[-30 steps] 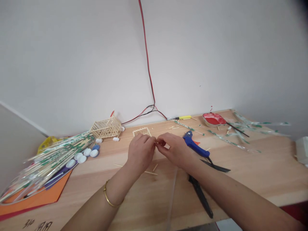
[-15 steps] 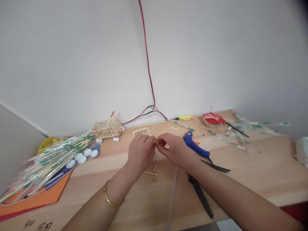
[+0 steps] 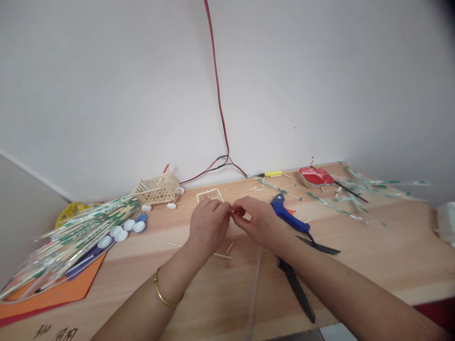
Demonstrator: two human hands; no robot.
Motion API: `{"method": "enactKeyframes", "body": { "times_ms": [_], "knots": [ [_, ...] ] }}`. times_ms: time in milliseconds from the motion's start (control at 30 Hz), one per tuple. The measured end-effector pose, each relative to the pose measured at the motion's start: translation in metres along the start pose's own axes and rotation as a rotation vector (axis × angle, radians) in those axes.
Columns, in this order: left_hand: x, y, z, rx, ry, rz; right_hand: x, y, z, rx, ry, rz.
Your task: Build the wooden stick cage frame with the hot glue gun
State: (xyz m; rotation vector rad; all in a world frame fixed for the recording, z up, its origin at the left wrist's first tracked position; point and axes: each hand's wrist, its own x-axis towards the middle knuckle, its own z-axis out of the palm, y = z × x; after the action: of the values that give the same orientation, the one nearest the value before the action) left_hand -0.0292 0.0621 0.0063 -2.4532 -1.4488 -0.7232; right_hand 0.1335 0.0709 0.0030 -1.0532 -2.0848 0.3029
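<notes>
My left hand (image 3: 209, 225) and my right hand (image 3: 256, 220) meet over the middle of the wooden table (image 3: 391, 255). Both are closed in a pinch, fingertips touching at a tiny pale stick piece (image 3: 231, 210) held between them. A gold bangle sits on my left wrist. Just behind my left hand lies a small flat frame of sticks (image 3: 209, 194). Loose short sticks (image 3: 223, 255) lie on the table under my hands.
A blue glue gun (image 3: 288, 216) and black scissors (image 3: 305, 270) lie right of my right hand. A stick basket (image 3: 156, 188), white caps (image 3: 122, 231), wrapped skewers (image 3: 71, 234) and orange paper (image 3: 53, 293) sit left. A red paint dish (image 3: 314, 176) stands far right; wires (image 3: 220, 118) hang on the wall.
</notes>
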Motion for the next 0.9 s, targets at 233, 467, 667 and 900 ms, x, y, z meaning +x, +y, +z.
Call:
{"method": "enactKeyframes", "body": {
  "times_ms": [233,467,667,900],
  "knots": [
    [0.0002,0.0002,0.0008,0.027,0.012,0.009,0.0001,0.0011,0.0011,-0.009,-0.009,-0.006],
    [0.0009,-0.0004,-0.0015,0.014,-0.011,0.004,0.0006,0.0028,0.0031,-0.022,-0.001,-0.014],
    [-0.0002,-0.0009,0.0010,0.011,0.003,-0.006,0.0020,0.0029,0.0033,-0.013,-0.005,-0.008],
    [0.0019,0.0030,-0.0027,-0.070,0.005,-0.125,0.0011,0.0022,0.0021,-0.001,-0.016,0.004]
  ]
}}
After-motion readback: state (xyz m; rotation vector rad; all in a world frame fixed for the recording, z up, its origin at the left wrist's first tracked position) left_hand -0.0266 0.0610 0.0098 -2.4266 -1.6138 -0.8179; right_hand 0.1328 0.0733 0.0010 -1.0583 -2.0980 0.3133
